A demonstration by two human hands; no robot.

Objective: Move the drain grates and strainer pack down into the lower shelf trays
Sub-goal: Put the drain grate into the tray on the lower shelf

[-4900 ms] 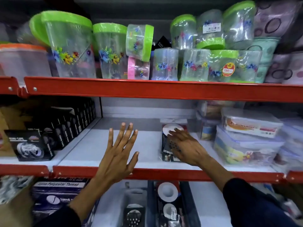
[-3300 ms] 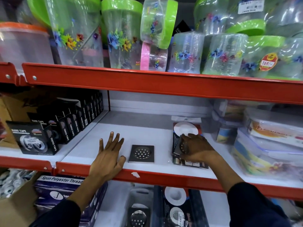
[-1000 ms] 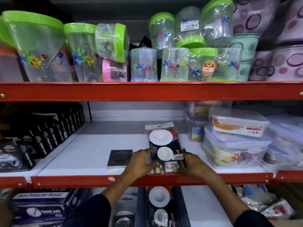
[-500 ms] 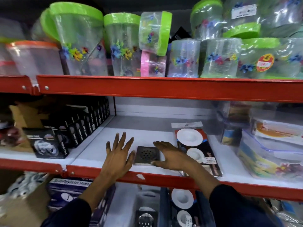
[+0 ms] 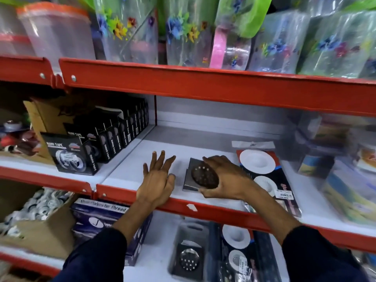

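Fingers of the right hand (image 5: 223, 178) grip a round drain grate (image 5: 204, 177) over a square grate (image 5: 190, 176). At nine o'clock, the left hand (image 5: 156, 180) hovers spread wide (holding nothing).

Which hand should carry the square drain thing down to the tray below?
The right hand. Its fingers already curl around the drain grate on the middle shelf. The left hand rests open beside it, holding nothing.

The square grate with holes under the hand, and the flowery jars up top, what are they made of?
The square drain grate looks like metal: dull grey, flat, thin-edged, punched with round holes. The clear flowery jars look like thin plastic: see-through, glossy, printed flowers, though blur leaves it open.
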